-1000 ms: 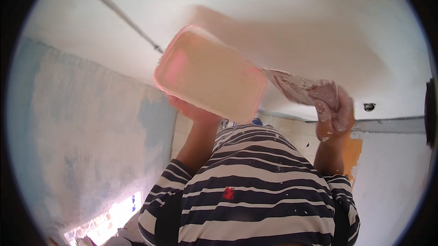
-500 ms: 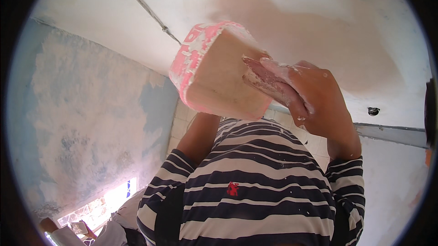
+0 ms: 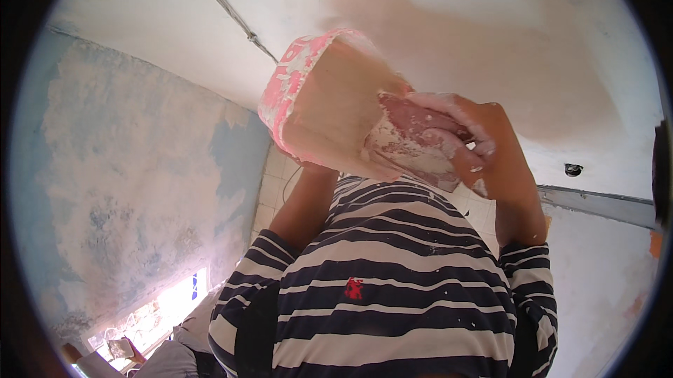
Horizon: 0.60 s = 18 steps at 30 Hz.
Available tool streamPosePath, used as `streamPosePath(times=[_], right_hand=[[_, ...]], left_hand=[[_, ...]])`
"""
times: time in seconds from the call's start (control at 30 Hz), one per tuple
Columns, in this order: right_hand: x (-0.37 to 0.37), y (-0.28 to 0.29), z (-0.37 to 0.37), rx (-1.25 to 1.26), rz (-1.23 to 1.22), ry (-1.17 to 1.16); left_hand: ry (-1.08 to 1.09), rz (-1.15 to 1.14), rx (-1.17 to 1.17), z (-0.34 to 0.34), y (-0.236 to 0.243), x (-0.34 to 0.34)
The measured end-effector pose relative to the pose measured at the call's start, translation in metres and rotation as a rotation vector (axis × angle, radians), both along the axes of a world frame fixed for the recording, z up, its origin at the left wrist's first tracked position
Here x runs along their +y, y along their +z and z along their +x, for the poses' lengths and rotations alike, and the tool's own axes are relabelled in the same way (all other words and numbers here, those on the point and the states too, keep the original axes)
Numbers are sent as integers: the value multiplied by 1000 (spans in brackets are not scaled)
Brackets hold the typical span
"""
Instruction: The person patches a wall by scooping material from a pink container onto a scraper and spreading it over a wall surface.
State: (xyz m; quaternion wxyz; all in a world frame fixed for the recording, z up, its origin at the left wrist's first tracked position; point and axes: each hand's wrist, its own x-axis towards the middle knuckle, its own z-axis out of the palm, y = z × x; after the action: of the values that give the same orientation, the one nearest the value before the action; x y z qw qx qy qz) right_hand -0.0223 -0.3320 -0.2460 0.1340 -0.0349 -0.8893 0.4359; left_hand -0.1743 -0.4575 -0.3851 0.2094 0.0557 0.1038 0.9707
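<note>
A pink tub (image 3: 280, 98), its rim and outside smeared with whitish putty, is tilted so that its pale inside faces me. My left hand (image 3: 317, 173) holds it up from below; the fingers are hidden behind the tub. My right hand (image 3: 484, 133), spotted with white putty, is closed around a flat scraper (image 3: 413, 147). The scraper's broad face is coated with patchy putty and lies over the right side of the tub's opening. From this view I cannot tell whether its edge touches the tub's inside.
A pale wall surface (image 3: 456, 35) carries my shadow, a cable (image 3: 231, 14) and a small dark hole (image 3: 573, 170). On the left is a blue wall patched with white (image 3: 126, 140). At lower left, another person's grey-clad legs (image 3: 168, 360) show near a bright opening (image 3: 165, 308).
My right hand has turned the scraper, so its putty-covered face now shows broadly instead of nearly edge-on. The tub has shifted slightly up and left.
</note>
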Motion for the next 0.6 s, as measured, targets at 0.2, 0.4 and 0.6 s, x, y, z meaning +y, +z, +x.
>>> streamPosePath(times=[0.2, 0.4, 0.6], right_hand=[[63, 59, 78, 157, -501, -308], [105, -12, 80, 612, -362, -467], [180, 268, 240, 1445, 166, -746]], left_hand=[[3, -6, -30, 40, 17, 30], [-97, -18, -62, 20, -5, 7], [-180, -43, 179, 108, 165, 64]])
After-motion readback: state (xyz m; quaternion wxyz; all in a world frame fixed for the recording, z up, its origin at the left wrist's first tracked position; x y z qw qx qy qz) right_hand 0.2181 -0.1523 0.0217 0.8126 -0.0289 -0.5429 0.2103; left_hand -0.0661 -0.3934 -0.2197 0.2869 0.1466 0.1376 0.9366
